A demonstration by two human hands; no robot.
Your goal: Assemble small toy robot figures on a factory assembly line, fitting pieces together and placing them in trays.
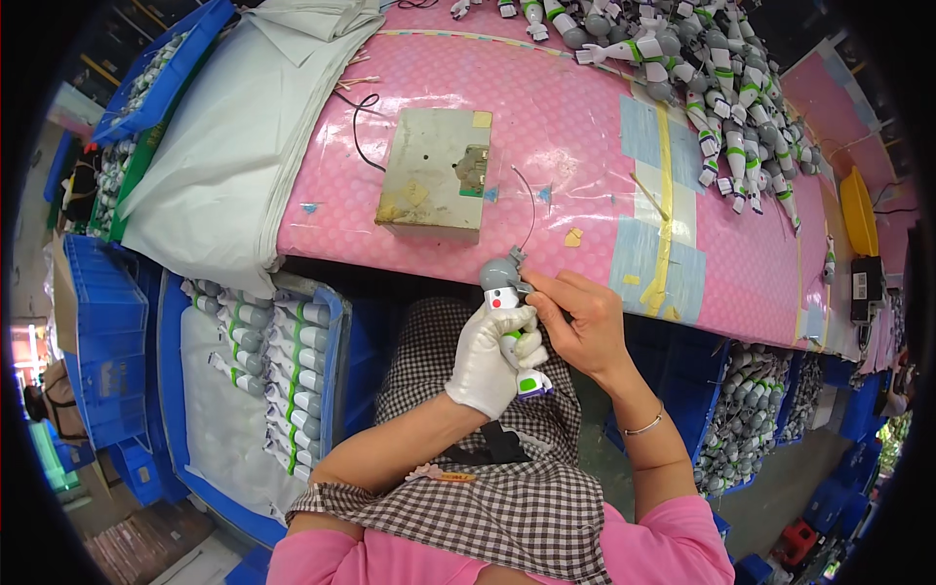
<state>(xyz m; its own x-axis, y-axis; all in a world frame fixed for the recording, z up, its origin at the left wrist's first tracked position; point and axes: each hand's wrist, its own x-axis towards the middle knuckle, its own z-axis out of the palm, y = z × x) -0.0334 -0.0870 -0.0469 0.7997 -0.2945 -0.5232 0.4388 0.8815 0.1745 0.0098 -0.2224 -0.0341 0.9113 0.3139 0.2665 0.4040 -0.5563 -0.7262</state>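
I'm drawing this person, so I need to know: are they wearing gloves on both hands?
No, the left hand wears a white glove, while the right hand is bare.

Toy arm [499,273], white w/ grey rounded end, red dot, green & purple at other end; held aslant in gloved L hand [485,363] nr tabletop [336,219] edge, grey end farthest fwd.

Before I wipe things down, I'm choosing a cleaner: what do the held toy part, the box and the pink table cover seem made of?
Toy part: likely hard plastic, smooth, with crisp moulded shapes. Box: perhaps painted metal, dull and stained, its edges straight. Table cover: probably plastic film, glossy, with glare and wrinkles.
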